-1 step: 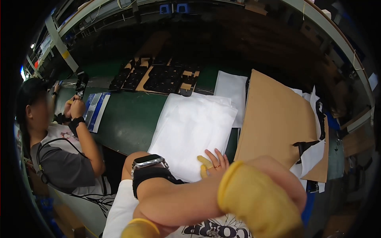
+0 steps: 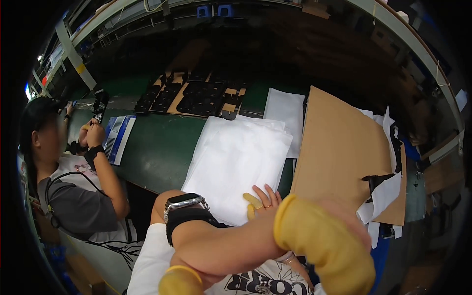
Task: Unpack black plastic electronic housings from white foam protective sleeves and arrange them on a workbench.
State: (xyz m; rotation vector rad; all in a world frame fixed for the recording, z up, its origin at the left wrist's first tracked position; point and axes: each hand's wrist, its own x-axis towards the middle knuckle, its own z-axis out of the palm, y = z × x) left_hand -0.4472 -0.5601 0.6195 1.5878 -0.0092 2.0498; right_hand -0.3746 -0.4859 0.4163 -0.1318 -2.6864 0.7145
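Observation:
My left hand (image 2: 231,248) is raised large and close in front of me, with a watch (image 2: 185,200) and a black band on its wrist. Yellow finger cots cover its thumb and forefinger, which are spread apart with nothing seen between them. Beyond it, my right hand (image 2: 265,197) lies with fingers outstretched on the near right edge of a stack of white sheets (image 2: 236,155). Yellow cots are on two of its fingers, and a ring shows on another. My left hand hides part of the right hand and most of its forearm.
Brown cardboard (image 2: 344,152) with torn white sheets and black scraps lies right of the stack. Black cut-out parts (image 2: 200,97) rest on cardboard farther back. At left, a co-worker (image 2: 83,191) holds a black part (image 2: 100,105) beside a blue-and-white packet (image 2: 118,137).
My left forefinger has shifted slightly, and its thumb has come a little up and to the right. More of my right forearm shows beneath it. The right hand stays on the sheets.

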